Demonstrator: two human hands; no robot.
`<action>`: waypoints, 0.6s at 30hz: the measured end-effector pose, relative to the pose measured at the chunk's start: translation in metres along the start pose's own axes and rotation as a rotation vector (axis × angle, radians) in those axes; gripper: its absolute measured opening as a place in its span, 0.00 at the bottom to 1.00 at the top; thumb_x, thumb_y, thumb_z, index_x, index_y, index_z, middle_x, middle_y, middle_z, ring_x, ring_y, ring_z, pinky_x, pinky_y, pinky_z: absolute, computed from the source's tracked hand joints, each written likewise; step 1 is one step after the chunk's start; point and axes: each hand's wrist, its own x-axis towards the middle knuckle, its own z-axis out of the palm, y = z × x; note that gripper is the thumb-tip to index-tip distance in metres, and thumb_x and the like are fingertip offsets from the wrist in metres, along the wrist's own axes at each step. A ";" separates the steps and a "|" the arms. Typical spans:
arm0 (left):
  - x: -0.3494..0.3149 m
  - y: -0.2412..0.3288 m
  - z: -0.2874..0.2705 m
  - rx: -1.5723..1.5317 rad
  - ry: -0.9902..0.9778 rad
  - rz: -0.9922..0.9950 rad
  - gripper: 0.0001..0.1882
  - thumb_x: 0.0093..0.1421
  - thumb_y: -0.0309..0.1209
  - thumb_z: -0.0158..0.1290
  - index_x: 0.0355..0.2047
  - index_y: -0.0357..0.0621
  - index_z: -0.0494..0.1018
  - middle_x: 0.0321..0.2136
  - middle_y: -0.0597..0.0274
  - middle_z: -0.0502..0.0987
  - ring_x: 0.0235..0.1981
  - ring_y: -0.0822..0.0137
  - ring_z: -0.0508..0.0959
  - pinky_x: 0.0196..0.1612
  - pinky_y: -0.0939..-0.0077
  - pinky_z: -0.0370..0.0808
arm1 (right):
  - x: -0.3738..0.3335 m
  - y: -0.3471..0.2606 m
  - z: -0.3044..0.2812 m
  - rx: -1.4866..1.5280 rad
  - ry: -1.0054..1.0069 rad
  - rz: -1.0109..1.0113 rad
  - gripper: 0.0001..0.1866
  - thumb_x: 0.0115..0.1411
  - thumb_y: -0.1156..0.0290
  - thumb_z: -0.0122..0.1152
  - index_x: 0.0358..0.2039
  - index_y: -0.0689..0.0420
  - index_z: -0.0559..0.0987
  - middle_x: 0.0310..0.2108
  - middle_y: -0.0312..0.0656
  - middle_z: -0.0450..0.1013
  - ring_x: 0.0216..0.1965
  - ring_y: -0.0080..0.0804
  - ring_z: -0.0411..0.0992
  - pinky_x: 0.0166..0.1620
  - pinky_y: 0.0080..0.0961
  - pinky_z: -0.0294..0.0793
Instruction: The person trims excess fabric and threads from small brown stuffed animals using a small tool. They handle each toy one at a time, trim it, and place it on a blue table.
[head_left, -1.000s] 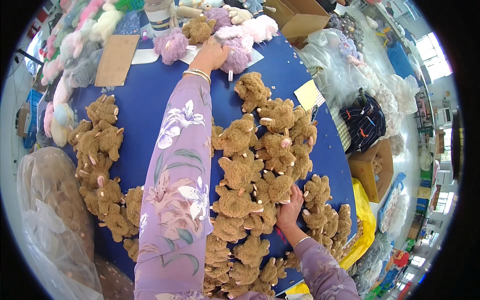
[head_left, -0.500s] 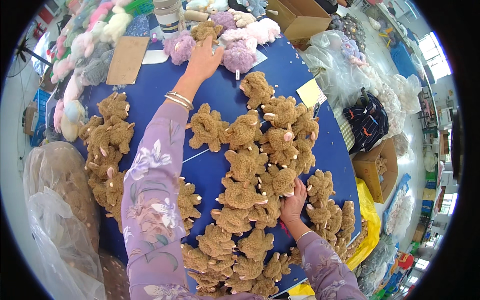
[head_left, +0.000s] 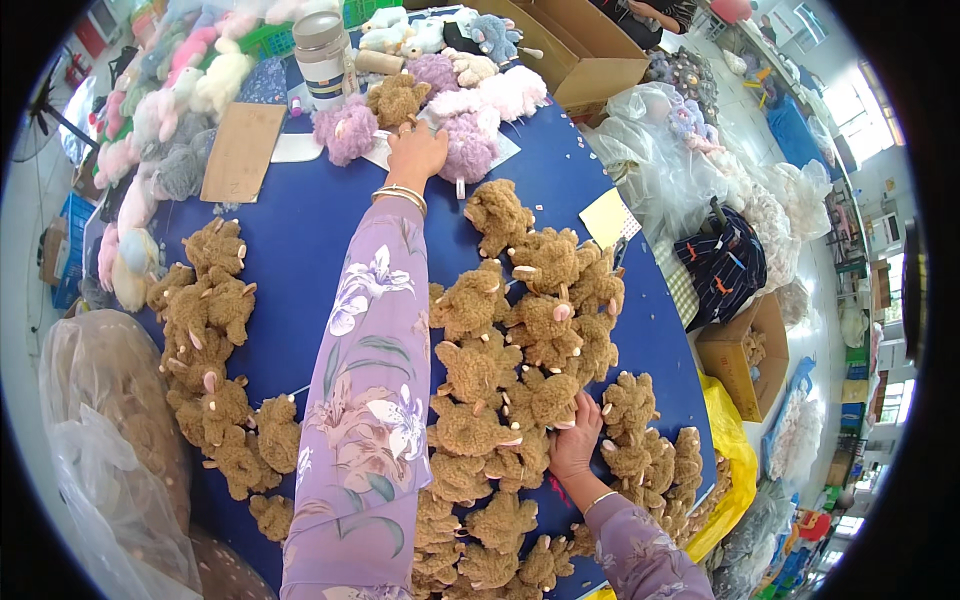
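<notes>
My left hand (head_left: 418,152) reaches to the far side of the blue table, fingers stretched out over a pale card. Just beyond its fingertips sits a brown curly plush toy (head_left: 398,99), apart from the hand. Fluffy purple plush toys (head_left: 345,131) flank it. Nearer me, my right hand (head_left: 577,440) rests against a brown plush toy (head_left: 543,398) in a large group of similar ones. Its fingers are bent and close together. A small bright pink piece (head_left: 558,488) shows by its palm; what it belongs to is hidden.
More brown plush toys (head_left: 215,330) lie at the left. A cardboard piece (head_left: 242,150), a lidded jar (head_left: 322,65) and pastel plush toys (head_left: 220,80) stand farther back. A yellow note (head_left: 604,217) lies at the right edge, with plastic bags (head_left: 640,140) and an open carton (head_left: 740,355) beyond.
My left hand has come off the brown plush toy at the far side and drawn back toward me, leaving it between the purple ones. The right hand stays against the group; the view has shifted slightly.
</notes>
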 end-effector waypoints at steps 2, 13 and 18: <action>-0.006 -0.002 -0.004 -0.110 0.043 -0.005 0.35 0.61 0.51 0.42 0.59 0.35 0.62 0.63 0.42 0.57 0.62 0.41 0.58 0.62 0.50 0.59 | -0.001 0.001 0.000 -0.017 -0.004 -0.010 0.30 0.44 0.74 0.60 0.51 0.63 0.71 0.56 0.49 0.61 0.59 0.52 0.57 0.59 0.48 0.55; -0.256 0.028 -0.155 -0.629 -0.247 0.740 0.18 0.59 0.34 0.54 0.47 0.38 0.73 0.50 0.52 0.72 0.52 0.56 0.72 0.58 0.67 0.65 | -0.002 0.008 0.021 0.101 0.125 0.132 0.31 0.45 0.76 0.62 0.53 0.64 0.68 0.53 0.49 0.65 0.56 0.49 0.62 0.56 0.40 0.60; -0.272 -0.068 -0.198 -0.530 0.198 0.459 0.14 0.54 0.33 0.57 0.38 0.39 0.75 0.41 0.55 0.76 0.45 0.59 0.75 0.49 0.66 0.72 | -0.008 0.018 0.028 -0.067 0.124 0.004 0.28 0.54 0.67 0.59 0.55 0.63 0.69 0.56 0.49 0.64 0.58 0.49 0.61 0.59 0.40 0.59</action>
